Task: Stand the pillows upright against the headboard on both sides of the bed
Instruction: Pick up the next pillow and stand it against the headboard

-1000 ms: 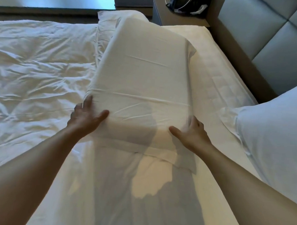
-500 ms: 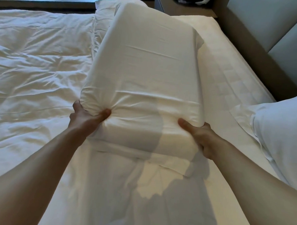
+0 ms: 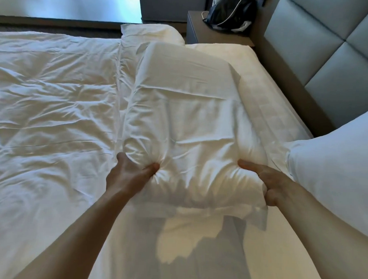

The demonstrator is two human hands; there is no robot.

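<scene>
Lying lengthwise away, pillow (image 3: 186, 118)

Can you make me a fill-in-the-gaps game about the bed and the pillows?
1. Both hands squeeze the near end of a white ____.
2. The left hand and right hand grip it, so it is held by ____ hands.
3. The padded headboard is coloured ____.
4. A black bag sits on the ____ beside the bed.

Missing words: pillow; two; grey; nightstand.
</scene>
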